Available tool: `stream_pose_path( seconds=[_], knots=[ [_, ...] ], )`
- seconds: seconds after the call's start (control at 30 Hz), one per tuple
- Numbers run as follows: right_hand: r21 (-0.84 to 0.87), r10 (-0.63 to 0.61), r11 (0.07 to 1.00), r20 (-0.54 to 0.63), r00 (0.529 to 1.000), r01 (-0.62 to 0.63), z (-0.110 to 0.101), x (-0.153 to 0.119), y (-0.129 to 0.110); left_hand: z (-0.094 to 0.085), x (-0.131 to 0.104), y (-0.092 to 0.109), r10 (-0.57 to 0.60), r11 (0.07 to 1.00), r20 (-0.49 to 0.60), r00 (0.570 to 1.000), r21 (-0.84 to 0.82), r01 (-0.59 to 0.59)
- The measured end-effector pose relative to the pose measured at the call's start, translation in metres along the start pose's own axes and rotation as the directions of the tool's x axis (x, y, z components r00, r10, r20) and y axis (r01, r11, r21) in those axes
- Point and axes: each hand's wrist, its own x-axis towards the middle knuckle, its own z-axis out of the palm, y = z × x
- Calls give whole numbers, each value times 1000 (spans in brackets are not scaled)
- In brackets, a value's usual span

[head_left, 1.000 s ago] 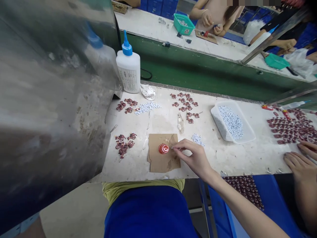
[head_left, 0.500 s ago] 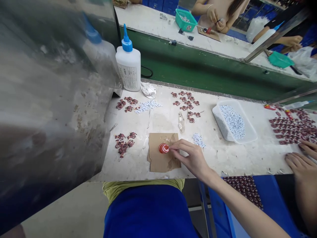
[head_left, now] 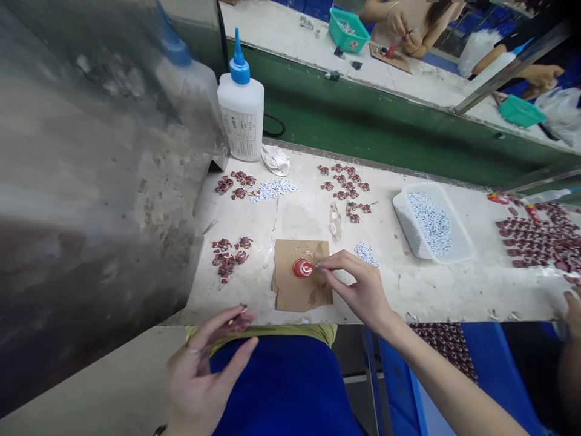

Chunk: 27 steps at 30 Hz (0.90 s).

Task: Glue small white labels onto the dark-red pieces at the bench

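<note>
My right hand (head_left: pixel 356 281) is pinched on a tiny piece, too small to name, just right of a round red cap-like thing (head_left: pixel 302 267). That red thing sits on a piece of brown cardboard (head_left: pixel 295 297). At the table's front edge my left hand (head_left: pixel 204 369) has thumb and fingers apart, with a small dark red figure (head_left: pixel 240 320) held at its fingers, partly blurred. Dark red figures (head_left: pixel 227 259) lie in a cluster left of the cardboard, and others (head_left: pixel 348 181) lie behind it. A small pile of white-and-blue pieces (head_left: pixel 366 254) is beyond my right hand.
A white glue bottle (head_left: pixel 241 118) stands at the back left beside a metal panel (head_left: pixel 113 181). To the right are a clear tub (head_left: pixel 460 242) of small pieces and rows of dark red parts (head_left: pixel 535 236). Another person's hand (head_left: pixel 572 312) is at the right edge.
My left hand has come into view from below with a dark red figure. My right hand has drawn slightly right, away from the red thing. The other person's hands at the right have pulled back.
</note>
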Motion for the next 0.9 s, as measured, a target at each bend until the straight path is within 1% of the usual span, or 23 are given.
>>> stream_pose_path(
  seconds=[0.07,0.1,0.23,0.3,0.4,0.5,0.63,0.77,0.83,0.9],
  knots=[
    [-1,6,1000,-5,1000,-6,0,0,0,11,11,3,6,999,64,998,-44,-3],
    [-2,10,1000,-8,1000,-10,0,-1,1,15,16,5,26,998,66,998,-54,-22],
    [0,6,1000,-17,1000,-6,0,-3,0,21,32,13,159,987,-15,987,-18,-159],
    [8,0,1000,-27,1000,1,-1,-4,-4,22,36,17,203,979,-8,979,-13,-203],
    [41,-3,999,-46,999,5,-4,-5,-12,24,38,25,243,970,11,970,-24,-243],
    [82,-2,997,-71,998,8,-8,-4,-23,25,38,32,294,956,7,956,-11,-294],
    [145,-20,989,-97,995,34,-12,-4,-36,24,39,39,285,958,40,958,7,-286],
    [228,-3,973,-63,998,17,-17,-4,-48,23,40,45,351,936,94,932,-22,-350],
    [264,-19,964,-36,999,28,-19,-4,-56,22,41,48,351,936,109,930,-47,-348],
    [292,-53,955,-12,999,54,-20,-3,-65,21,40,50,341,940,81,937,-30,-340]
  ],
)
